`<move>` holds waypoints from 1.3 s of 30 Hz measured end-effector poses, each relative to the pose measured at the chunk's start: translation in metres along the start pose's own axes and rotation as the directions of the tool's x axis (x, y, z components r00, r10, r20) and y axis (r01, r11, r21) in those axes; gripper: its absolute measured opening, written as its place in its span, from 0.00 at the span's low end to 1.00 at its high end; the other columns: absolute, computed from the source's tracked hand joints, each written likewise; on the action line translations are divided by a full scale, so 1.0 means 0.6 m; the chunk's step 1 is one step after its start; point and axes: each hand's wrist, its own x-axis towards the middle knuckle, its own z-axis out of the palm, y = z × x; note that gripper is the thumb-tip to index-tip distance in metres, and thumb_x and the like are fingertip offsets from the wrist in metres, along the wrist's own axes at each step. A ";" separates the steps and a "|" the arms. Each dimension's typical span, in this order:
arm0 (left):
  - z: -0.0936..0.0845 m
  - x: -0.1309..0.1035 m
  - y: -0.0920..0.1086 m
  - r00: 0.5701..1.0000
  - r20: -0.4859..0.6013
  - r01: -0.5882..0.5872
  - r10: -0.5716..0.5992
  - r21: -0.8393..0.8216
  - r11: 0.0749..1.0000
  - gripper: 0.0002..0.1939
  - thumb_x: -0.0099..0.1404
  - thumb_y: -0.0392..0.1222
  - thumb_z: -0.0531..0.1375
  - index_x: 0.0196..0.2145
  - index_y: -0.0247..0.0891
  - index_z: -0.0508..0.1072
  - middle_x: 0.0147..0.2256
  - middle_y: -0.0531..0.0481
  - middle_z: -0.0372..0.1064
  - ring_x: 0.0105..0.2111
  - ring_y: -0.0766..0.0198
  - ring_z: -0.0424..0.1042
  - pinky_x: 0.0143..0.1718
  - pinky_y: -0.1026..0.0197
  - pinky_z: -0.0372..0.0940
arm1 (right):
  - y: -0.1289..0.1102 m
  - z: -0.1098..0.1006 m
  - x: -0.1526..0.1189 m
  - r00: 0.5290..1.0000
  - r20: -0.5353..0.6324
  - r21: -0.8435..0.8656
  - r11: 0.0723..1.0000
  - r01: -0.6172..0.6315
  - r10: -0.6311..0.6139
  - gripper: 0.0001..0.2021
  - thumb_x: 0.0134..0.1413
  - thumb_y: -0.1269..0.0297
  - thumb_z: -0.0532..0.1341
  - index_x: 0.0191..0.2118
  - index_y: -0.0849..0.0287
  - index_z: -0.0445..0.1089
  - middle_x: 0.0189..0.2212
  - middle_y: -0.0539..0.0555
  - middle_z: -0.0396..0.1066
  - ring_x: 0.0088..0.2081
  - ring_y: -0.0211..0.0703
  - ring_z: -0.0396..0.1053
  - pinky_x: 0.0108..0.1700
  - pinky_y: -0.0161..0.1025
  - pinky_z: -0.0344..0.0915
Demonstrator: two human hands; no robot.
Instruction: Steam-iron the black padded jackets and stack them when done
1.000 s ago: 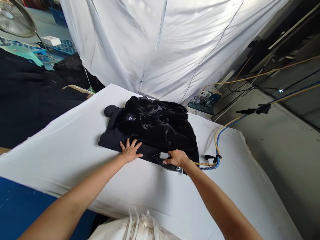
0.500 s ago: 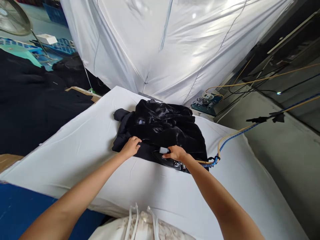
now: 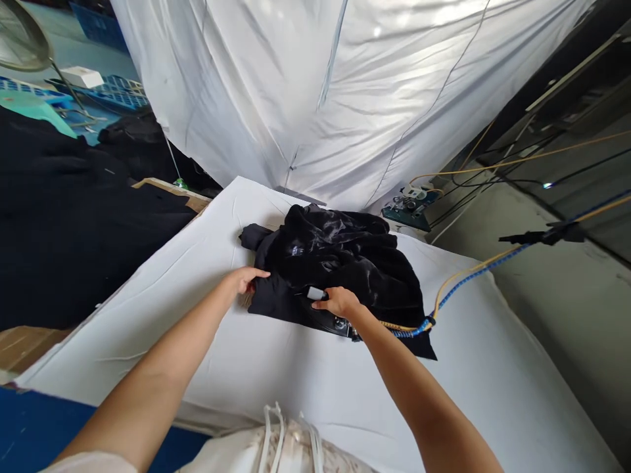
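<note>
A black jacket (image 3: 345, 269) with a plush lining and a small label lies spread on the white-covered table. My right hand (image 3: 341, 302) is wrapped round the grip of a steam iron (image 3: 320, 318), whose soleplate rests on the jacket's smooth near strip. At the jacket's left edge, my left hand (image 3: 243, 280) pinches the fabric, thumb on top and fingers partly hidden at its side. A blue hose and a yellow cord (image 3: 456, 279) run from the iron's rear up to the right.
The white table (image 3: 162, 315) has its left edge beside a heap of dark cloth (image 3: 64, 217). White sheeting (image 3: 276, 85) hangs behind. Right of it stands a small green-based device (image 3: 407, 215). A fan (image 3: 22, 36) and blue baskets (image 3: 123, 92) are at upper left.
My left hand has shifted left to the jacket's edge and now pinches it. The iron has slid slightly left over the strip. The jacket's near right corner now sticks out further.
</note>
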 end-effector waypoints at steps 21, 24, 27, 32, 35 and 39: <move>-0.002 0.010 -0.002 0.743 0.536 -0.660 0.400 0.685 0.308 0.44 0.43 0.46 0.66 0.57 0.61 0.52 0.63 0.53 0.41 0.58 0.37 0.42 0.49 0.31 0.43 | -0.082 0.002 -0.006 0.998 0.055 -0.083 0.996 0.042 -0.038 0.29 0.41 0.34 0.53 0.38 0.54 0.71 0.34 0.56 0.73 0.39 0.51 0.70 0.37 0.39 0.61; -0.024 0.031 0.001 0.713 0.526 -0.697 0.464 0.602 0.390 0.40 0.45 0.42 0.65 0.55 0.58 0.56 0.59 0.52 0.49 0.56 0.43 0.48 0.51 0.39 0.48 | -0.104 0.002 0.002 1.000 0.025 -0.063 0.998 0.015 -0.013 0.29 0.41 0.35 0.53 0.38 0.54 0.71 0.34 0.56 0.73 0.39 0.52 0.70 0.36 0.39 0.62; -0.041 0.051 0.002 0.663 0.264 -0.706 0.700 0.532 0.468 0.19 0.51 0.32 0.58 0.41 0.46 0.68 0.49 0.50 0.60 0.50 0.56 0.59 0.50 0.51 0.55 | -0.132 0.002 0.014 1.000 0.001 -0.048 0.999 -0.009 0.009 0.29 0.41 0.34 0.53 0.39 0.54 0.71 0.35 0.57 0.72 0.40 0.53 0.69 0.37 0.41 0.62; -0.050 0.083 0.003 0.756 -0.306 -0.437 0.579 0.423 0.794 0.19 0.45 0.33 0.63 0.34 0.39 0.59 0.33 0.52 0.59 0.37 0.61 0.64 0.40 0.57 0.60 | -0.184 0.004 0.039 0.994 -0.047 -0.002 0.995 -0.098 0.097 0.30 0.42 0.35 0.52 0.40 0.54 0.70 0.36 0.58 0.72 0.40 0.53 0.70 0.38 0.42 0.63; -0.054 0.094 -0.001 0.850 -0.242 -0.387 0.468 0.316 0.866 0.19 0.46 0.33 0.62 0.31 0.40 0.55 0.24 0.60 0.54 0.25 0.68 0.60 0.31 0.63 0.58 | -0.198 0.009 0.054 0.979 -0.087 0.045 0.983 -0.179 0.182 0.31 0.43 0.34 0.51 0.40 0.55 0.70 0.37 0.59 0.72 0.41 0.54 0.69 0.39 0.44 0.63; -0.063 0.093 -0.010 0.810 -0.275 -0.428 0.519 0.328 0.842 0.15 0.50 0.33 0.60 0.28 0.41 0.54 0.22 0.61 0.51 0.22 0.70 0.56 0.28 0.64 0.55 | -0.188 0.011 0.066 0.940 -0.099 0.107 0.942 -0.318 0.328 0.32 0.44 0.34 0.50 0.42 0.57 0.69 0.39 0.61 0.71 0.43 0.55 0.68 0.40 0.44 0.63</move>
